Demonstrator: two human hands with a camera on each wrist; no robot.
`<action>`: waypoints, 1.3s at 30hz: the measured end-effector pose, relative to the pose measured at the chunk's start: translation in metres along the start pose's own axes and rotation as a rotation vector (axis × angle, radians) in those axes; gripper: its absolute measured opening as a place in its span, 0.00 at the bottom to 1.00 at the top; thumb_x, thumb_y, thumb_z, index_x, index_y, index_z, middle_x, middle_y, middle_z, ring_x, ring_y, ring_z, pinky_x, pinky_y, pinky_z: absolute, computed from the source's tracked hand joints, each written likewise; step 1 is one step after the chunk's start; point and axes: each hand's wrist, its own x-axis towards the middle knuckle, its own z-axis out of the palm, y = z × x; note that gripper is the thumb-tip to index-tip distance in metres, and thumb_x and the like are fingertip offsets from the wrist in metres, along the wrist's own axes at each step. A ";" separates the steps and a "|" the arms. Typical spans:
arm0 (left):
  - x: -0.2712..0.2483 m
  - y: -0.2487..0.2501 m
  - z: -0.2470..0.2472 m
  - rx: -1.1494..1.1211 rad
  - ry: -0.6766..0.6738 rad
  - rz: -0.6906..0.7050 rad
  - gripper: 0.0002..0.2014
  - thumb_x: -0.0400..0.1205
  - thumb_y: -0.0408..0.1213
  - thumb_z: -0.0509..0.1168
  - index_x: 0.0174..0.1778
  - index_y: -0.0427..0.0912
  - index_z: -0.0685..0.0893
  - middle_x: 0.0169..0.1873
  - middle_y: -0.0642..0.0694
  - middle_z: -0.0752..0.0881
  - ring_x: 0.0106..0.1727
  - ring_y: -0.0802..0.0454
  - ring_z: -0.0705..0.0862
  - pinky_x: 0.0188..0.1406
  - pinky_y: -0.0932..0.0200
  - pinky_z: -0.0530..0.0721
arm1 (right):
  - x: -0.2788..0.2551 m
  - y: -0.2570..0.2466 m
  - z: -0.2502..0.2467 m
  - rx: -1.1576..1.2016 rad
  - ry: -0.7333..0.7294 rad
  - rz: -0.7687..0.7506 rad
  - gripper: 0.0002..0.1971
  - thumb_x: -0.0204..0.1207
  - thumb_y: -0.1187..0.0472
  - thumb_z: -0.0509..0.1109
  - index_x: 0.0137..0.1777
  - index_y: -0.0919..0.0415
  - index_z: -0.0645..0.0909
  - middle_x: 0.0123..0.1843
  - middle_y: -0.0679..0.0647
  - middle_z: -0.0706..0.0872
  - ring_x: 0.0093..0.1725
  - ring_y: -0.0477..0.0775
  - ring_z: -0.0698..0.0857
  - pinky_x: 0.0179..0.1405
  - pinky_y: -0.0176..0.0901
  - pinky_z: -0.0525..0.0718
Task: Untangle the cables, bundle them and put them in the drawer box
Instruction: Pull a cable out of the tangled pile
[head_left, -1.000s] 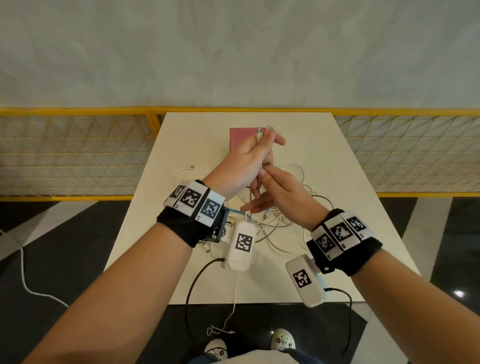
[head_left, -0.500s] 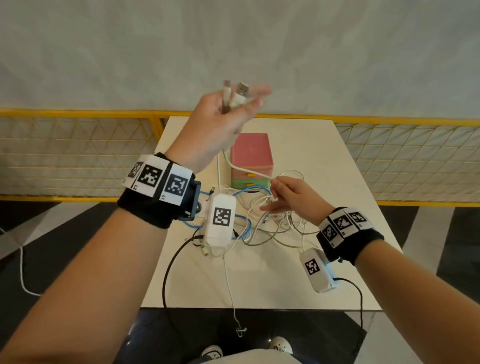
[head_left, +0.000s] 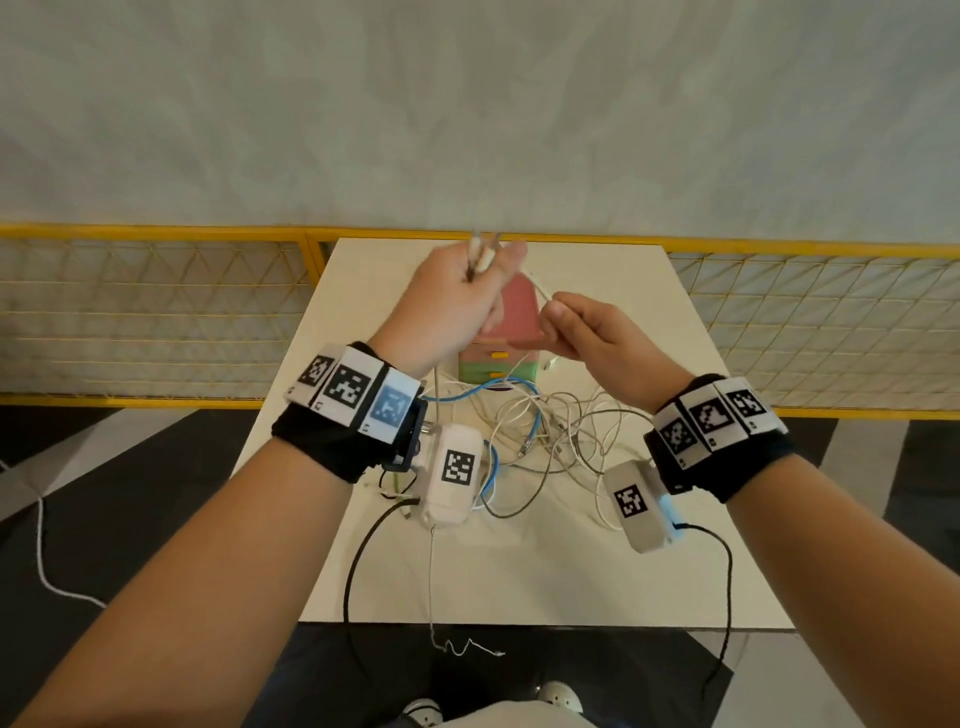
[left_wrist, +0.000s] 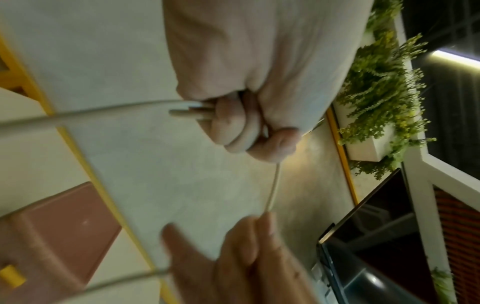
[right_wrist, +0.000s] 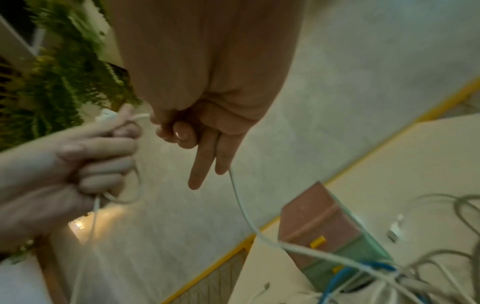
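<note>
Above the table's far half, my left hand grips the plug ends of a white cable, fingers curled round them. A short taut stretch of that cable runs to my right hand, which pinches it between thumb and forefinger, two fingers held straight. From there the cable drops into the tangle of white cables with a blue cable among them. Behind the hands stands the pink and green drawer box, drawers shut.
The white table ends close to my body and at a yellow mesh railing beyond. Black leads from the wrist cameras hang over the near edge. A loose white plug lies right of the box.
My left hand has come down from its raised position, still holding the plug ends. My right hand has left the pile and risen to pinch the cable near the left hand.
</note>
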 end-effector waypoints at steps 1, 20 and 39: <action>0.004 -0.001 -0.003 -0.024 0.072 0.014 0.25 0.88 0.48 0.57 0.25 0.42 0.71 0.11 0.53 0.72 0.16 0.61 0.71 0.26 0.69 0.71 | 0.000 0.007 0.002 0.044 -0.008 0.025 0.16 0.88 0.58 0.50 0.38 0.59 0.70 0.32 0.53 0.68 0.39 0.57 0.86 0.40 0.28 0.72; 0.019 -0.014 -0.012 0.275 0.112 0.111 0.21 0.85 0.52 0.63 0.28 0.45 0.74 0.18 0.52 0.76 0.18 0.61 0.74 0.26 0.62 0.73 | 0.021 -0.005 -0.005 -0.095 -0.086 0.028 0.16 0.87 0.59 0.52 0.38 0.58 0.74 0.30 0.45 0.71 0.33 0.47 0.72 0.40 0.40 0.75; 0.029 -0.012 -0.007 0.092 0.081 0.028 0.19 0.87 0.46 0.62 0.29 0.48 0.75 0.15 0.53 0.76 0.16 0.63 0.74 0.23 0.67 0.72 | 0.024 -0.003 -0.009 -0.051 -0.030 0.023 0.16 0.88 0.61 0.50 0.38 0.60 0.69 0.32 0.45 0.72 0.41 0.41 0.90 0.35 0.28 0.73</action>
